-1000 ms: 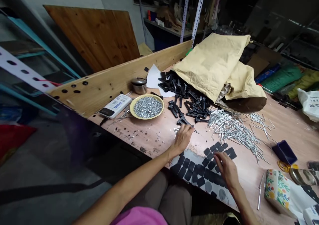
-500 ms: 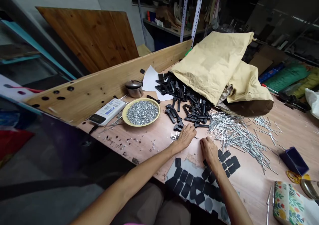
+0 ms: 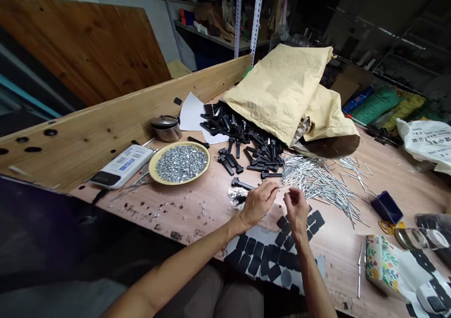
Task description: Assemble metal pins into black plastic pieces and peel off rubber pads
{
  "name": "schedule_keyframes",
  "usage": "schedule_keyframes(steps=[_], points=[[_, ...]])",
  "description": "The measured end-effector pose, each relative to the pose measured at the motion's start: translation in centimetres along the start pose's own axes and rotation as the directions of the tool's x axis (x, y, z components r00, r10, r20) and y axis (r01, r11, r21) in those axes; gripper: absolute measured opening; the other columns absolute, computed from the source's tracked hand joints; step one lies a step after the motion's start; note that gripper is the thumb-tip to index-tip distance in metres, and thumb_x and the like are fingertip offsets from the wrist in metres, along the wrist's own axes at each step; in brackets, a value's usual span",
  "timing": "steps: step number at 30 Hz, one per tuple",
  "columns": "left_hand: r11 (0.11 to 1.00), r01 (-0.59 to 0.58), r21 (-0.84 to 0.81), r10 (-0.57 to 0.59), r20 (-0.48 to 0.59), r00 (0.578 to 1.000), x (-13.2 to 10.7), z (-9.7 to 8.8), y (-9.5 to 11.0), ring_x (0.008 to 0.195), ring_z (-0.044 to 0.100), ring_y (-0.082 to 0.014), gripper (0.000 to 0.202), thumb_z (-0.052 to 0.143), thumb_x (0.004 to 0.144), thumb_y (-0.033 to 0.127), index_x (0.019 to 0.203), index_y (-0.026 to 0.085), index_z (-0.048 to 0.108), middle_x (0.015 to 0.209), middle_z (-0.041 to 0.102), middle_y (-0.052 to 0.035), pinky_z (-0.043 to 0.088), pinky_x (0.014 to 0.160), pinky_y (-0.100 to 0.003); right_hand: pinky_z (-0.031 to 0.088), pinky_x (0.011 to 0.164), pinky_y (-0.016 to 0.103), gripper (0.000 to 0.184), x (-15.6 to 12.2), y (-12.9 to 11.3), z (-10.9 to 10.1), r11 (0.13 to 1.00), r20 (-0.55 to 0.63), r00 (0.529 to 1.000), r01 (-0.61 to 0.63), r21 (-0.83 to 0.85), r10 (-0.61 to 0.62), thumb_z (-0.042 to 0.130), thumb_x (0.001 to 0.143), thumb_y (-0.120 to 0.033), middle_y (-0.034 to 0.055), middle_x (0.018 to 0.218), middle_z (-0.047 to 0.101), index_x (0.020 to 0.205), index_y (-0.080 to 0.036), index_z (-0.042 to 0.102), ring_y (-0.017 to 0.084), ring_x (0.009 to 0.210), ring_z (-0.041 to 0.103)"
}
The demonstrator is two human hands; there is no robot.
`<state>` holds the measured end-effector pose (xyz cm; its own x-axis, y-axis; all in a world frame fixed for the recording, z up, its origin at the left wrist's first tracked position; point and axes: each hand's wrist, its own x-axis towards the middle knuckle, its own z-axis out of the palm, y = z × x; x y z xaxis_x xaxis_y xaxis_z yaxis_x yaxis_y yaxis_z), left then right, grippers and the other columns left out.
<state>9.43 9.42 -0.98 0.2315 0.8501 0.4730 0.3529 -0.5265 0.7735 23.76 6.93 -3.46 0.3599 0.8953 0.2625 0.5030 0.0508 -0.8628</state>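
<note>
My left hand is closed in a pinch beside a small heap of metal nuts. From its fingertips a thin metal rod reaches towards my right hand. The right fingers are curled together at the rod's other side; what they hold, if anything, is too small to make out. Just behind the left hand lies a black plastic part, with a pile of similar parts farther back. Many loose metal rods are spread out beyond my right hand.
A yellow dish full of small nuts stands left, near a white device and a lidded metal pot. Large paper sacks lie behind. A sheet with black pads lies in front, a dark blue box to the right.
The view has swung to the right. My hands have risen slightly from the tabletop, and the thin rod now shows between them. One black part now lies apart behind my left hand.
</note>
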Motion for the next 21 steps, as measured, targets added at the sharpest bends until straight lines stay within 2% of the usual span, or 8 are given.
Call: schedule_keyframes(steps=[1, 2, 5, 6, 7, 8, 11, 21], points=[[0.982, 0.128, -0.142, -0.119, 0.065, 0.991, -0.5, 0.2, 0.7, 0.072, 0.058, -0.0136, 0.015, 0.046, 0.086, 0.019, 0.086, 0.016, 0.061, 0.081, 0.063, -0.0041, 0.046, 0.064, -0.024, 0.049, 0.061, 0.028, 0.021, -0.5, -0.4, -0.5, 0.991, -0.05, 0.996, -0.069, 0.114, 0.076, 0.06, 0.076, -0.035, -0.0006, 0.073, 0.063, 0.089, -0.019, 0.054, 0.015, 0.064, 0.061], [0.922, 0.273, -0.274, -0.235, 0.164, 0.958, -1.1, 0.4, 1.3, 0.065, 0.057, -0.0119, 0.013, 0.049, 0.084, 0.021, 0.083, 0.016, 0.061, 0.076, 0.063, -0.0026, 0.045, 0.059, -0.023, 0.05, 0.059, 0.028, 0.025, -1.0, -0.9, -1.0, 0.969, -0.074, 0.987, -0.122, 0.213, 0.141, 0.063, 0.073, -0.036, -0.0013, 0.071, 0.062, 0.089, -0.019, 0.054, 0.015, 0.062, 0.062], [0.578, 0.661, -0.478, -0.458, 0.481, 0.748, -2.7, 0.9, 2.7, 0.04, 0.041, -0.0052, 0.019, 0.056, 0.078, 0.03, 0.084, 0.013, 0.062, 0.058, 0.055, 0.0031, 0.034, 0.041, -0.018, 0.052, 0.056, 0.029, 0.033, -2.9, -2.0, -2.1, 0.897, -0.091, 0.967, -0.184, 0.401, 0.239, 0.071, 0.066, -0.037, -0.0023, 0.067, 0.063, 0.087, -0.019, 0.053, 0.015, 0.059, 0.063], [0.474, 0.725, -0.499, -0.481, 0.544, 0.688, -3.2, 1.1, 3.0, 0.036, 0.035, -0.0033, 0.024, 0.058, 0.076, 0.034, 0.086, 0.012, 0.062, 0.055, 0.053, 0.0044, 0.028, 0.037, -0.018, 0.053, 0.057, 0.029, 0.034, -3.5, -2.3, -2.3, 0.883, -0.098, 0.963, -0.185, 0.432, 0.249, 0.072, 0.065, -0.037, -0.0021, 0.067, 0.063, 0.087, -0.019, 0.053, 0.015, 0.06, 0.063], [0.398, 0.758, -0.517, -0.484, 0.583, 0.652, -3.6, 1.1, 3.3, 0.034, 0.03, -0.002, 0.029, 0.061, 0.074, 0.037, 0.087, 0.011, 0.062, 0.053, 0.052, 0.0052, 0.023, 0.036, -0.017, 0.054, 0.058, 0.029, 0.035, -4.0, -2.5, -2.5, 0.873, -0.107, 0.961, -0.18, 0.453, 0.254, 0.073, 0.064, -0.037, -0.0017, 0.067, 0.064, 0.087, -0.019, 0.053, 0.016, 0.062, 0.064], [0.349, 0.768, -0.536, -0.477, 0.604, 0.638, -3.9, 1.1, 3.5, 0.033, 0.028, -0.0011, 0.034, 0.063, 0.071, 0.04, 0.087, 0.01, 0.063, 0.052, 0.051, 0.0056, 0.019, 0.035, -0.017, 0.055, 0.059, 0.029, 0.035, -4.6, -2.7, -2.7, 0.867, -0.116, 0.96, -0.172, 0.467, 0.253, 0.074, 0.064, -0.037, -0.0011, 0.068, 0.065, 0.086, -0.019, 0.053, 0.016, 0.064, 0.065], [0.295, 0.755, -0.585, -0.427, 0.626, 0.652, -4.4, 0.7, 4.3, 0.032, 0.027, -0.0003, 0.043, 0.069, 0.063, 0.046, 0.086, 0.009, 0.064, 0.052, 0.051, 0.0059, 0.015, 0.035, -0.018, 0.056, 0.062, 0.03, 0.034, -6.0, -3.3, -3.2, 0.871, -0.149, 0.961, -0.138, 0.472, 0.233, 0.073, 0.065, -0.037, 0.0001, 0.071, 0.067, 0.086, -0.019, 0.053, 0.016, 0.066, 0.066], [0.282, 0.759, -0.586, -0.339, 0.679, 0.651, -5.7, -1.4, 5.2, 0.035, 0.03, -0.0003, 0.057, 0.069, 0.058, 0.055, 0.09, 0.007, 0.067, 0.053, 0.05, 0.0057, 0.014, 0.036, -0.019, 0.056, 0.064, 0.029, 0.031, -8.9, -5.6, -3.5, 0.935, -0.219, 0.959, -0.096, 0.342, 0.179, 0.071, 0.068, -0.038, 0.0011, 0.074, 0.068, 0.086, -0.019, 0.053, 0.016, 0.068, 0.067]])
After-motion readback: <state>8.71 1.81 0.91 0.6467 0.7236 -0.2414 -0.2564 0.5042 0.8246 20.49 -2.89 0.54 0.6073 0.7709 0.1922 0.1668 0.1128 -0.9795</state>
